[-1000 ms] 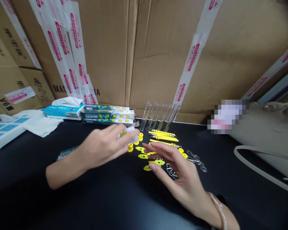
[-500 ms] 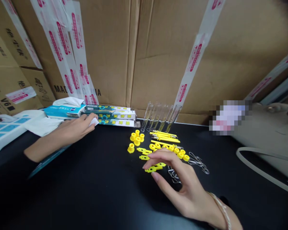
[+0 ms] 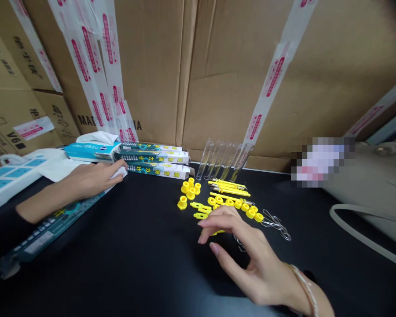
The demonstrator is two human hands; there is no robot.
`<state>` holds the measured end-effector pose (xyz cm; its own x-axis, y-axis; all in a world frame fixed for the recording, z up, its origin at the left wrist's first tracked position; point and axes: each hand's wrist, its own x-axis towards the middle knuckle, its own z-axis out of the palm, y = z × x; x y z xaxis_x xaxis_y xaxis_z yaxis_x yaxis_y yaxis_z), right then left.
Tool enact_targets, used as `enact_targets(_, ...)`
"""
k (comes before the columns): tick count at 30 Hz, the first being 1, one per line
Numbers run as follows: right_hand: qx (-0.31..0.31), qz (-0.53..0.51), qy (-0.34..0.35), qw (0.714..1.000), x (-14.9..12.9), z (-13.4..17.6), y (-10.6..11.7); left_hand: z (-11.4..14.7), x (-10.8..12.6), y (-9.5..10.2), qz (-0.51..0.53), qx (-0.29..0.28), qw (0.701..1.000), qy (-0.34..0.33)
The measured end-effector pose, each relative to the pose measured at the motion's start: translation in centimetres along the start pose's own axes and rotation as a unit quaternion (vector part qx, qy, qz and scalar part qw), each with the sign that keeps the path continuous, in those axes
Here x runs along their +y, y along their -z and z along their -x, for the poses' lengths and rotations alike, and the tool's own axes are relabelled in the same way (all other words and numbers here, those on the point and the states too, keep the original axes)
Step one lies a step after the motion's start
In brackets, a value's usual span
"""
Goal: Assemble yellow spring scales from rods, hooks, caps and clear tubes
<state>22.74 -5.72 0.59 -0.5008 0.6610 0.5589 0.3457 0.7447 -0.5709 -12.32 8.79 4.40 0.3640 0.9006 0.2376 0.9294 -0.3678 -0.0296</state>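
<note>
My left hand (image 3: 86,179) is closed around the upper end of a long, narrow teal box (image 3: 49,234), which slants toward the lower left. Beyond it lie several similar teal and white boxes (image 3: 155,169) in a stack. My right hand (image 3: 255,259) hovers with thumb and fingers apart, nothing between them. Beneath and past its fingers are yellow flat tabs (image 3: 201,207) and metal hooks (image 3: 275,223), some partly hidden. Yellow rings (image 3: 238,204), yellow flanged caps (image 3: 191,193) and yellow strips with springs (image 3: 231,189) lie farther back. Several clear tubes (image 3: 214,165) lean against the cardboard.
A blue tissue pack (image 3: 92,152) and a white power strip (image 3: 16,174) are at the left. Large cardboard boxes (image 3: 152,75) form a wall behind the black table (image 3: 145,264). A light bag with a strap (image 3: 366,189) stands at the right.
My left hand has shifted slightly down and left, and much more of the long teal box shows beneath the forearm. My right hand keeps nearly the same pose. The view has shifted slightly.
</note>
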Motion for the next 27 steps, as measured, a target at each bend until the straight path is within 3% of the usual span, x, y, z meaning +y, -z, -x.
enact_targets(4, -0.013, -0.012, 0.003, 1.000, 0.0, 0.1, 0.0, 0.0, 1.3, 0.0, -0.050, -0.034, 0.998, 0.006)
enact_targets(15, -0.048, -0.001, 0.004, 0.999, -0.1, 0.1, 0.1, -2.1, 0.6, -1.1, -0.055, 0.008, 0.998, 0.035)
enact_targets(27, 0.013, 0.038, -0.047, 0.998, 0.6, 0.4, 0.7, -2.4, 1.6, -0.6, 0.031, 0.018, 0.999, 0.030)
